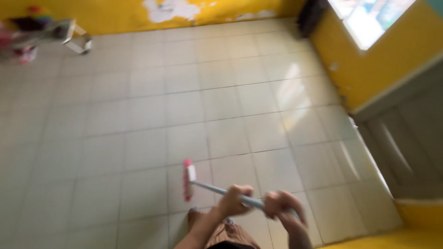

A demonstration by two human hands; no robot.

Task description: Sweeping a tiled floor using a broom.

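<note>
The floor tiles (138,106) look like glazed ceramic, pale and glossy, with window glare toward two o'clock. The yellow wall (369,64) is matt painted plaster, flaking to bare white patches at twelve o'clock. The mop handle (210,187) looks smooth, light-blue plastic or coated metal; its pink head (187,180) appears plastic. Striped cloth shorts (230,236) show at six o'clock.

Counts, head view:
- Hands: two, left hand (236,199) and right hand (282,205).
- Mop (188,180), pink-and-white head, pale blue handle: one, near floor's bottom edge.
- Bare foot (194,216): one.
- Window (371,18): one, top right corner.
- White frame stand (79,40): one, floor's top left corner.
- Blurred clutter (23,34) there: uncountable.
</note>
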